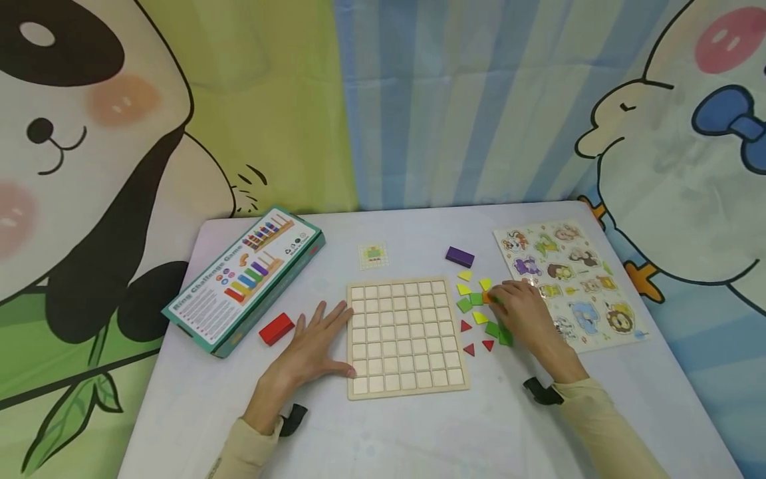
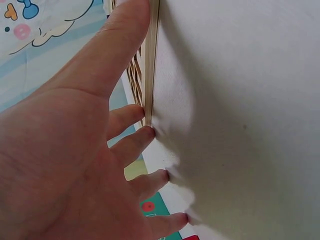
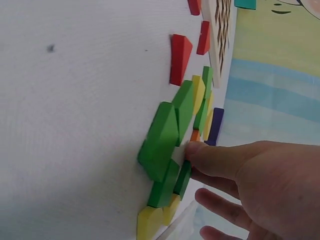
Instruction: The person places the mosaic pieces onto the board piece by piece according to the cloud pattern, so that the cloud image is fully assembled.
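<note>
A wooden grid board (image 1: 407, 336) lies flat on the table, its square cells bare. My left hand (image 1: 317, 342) rests at the board's left edge with fingers spread; the thumb and some fingertips touch the rim. To the right of the board, my right hand (image 1: 526, 316) pinches a small orange block (image 3: 195, 135) between thumb and index finger, low among the loose pieces. Around it lie several green blocks (image 3: 162, 135), yellow blocks (image 1: 481, 318) and red triangular blocks (image 1: 488, 345). Part of the orange block is hidden by the fingers.
A Ring Challenge Game box (image 1: 245, 279) lies at the left, beside a red block (image 1: 276, 329). Behind the board are a small pattern card (image 1: 374, 255) and a purple block (image 1: 459, 257). An animal sticker sheet (image 1: 583, 293) lies at the right, partly behind my right hand.
</note>
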A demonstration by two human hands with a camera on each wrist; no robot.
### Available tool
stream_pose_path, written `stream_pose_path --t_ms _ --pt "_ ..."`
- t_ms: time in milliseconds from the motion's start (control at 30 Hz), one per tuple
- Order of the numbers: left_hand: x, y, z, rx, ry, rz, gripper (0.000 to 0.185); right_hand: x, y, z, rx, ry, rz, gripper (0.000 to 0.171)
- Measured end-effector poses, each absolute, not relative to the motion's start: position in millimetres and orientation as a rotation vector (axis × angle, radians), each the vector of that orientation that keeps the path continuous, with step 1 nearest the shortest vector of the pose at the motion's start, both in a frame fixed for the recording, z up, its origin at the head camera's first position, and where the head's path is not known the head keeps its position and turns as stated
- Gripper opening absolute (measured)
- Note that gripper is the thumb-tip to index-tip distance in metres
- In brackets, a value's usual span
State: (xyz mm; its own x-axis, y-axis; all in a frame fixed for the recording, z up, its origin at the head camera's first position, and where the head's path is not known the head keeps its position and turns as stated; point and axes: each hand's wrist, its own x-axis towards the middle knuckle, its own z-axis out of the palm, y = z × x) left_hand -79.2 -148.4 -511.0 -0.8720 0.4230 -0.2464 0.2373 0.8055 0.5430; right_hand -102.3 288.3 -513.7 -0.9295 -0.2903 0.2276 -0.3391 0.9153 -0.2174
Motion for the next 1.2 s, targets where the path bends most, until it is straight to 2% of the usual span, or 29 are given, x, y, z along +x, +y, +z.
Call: stream_pose_path --t_ms 433,667,967,1200 --pt "-77 -147 -509 0.479 2.629 0.733 0.122 -107 293 -520 0.56 -2.827 0.352 0.019" --pt "-78 -146 -511 0.485 2.629 0.725 0.124 -111 290 -507 0.629 -2.704 0.368 0.02" --pt "-79 -146 -510 0.482 2.622 0.741 0.124 -129 240 -488 0.928 -2.541 0.482 0.028" --pt "-79 -145 -509 0.476 2.621 0.752 0.124 -140 195 -485 1.07 -2.516 0.501 0.023"
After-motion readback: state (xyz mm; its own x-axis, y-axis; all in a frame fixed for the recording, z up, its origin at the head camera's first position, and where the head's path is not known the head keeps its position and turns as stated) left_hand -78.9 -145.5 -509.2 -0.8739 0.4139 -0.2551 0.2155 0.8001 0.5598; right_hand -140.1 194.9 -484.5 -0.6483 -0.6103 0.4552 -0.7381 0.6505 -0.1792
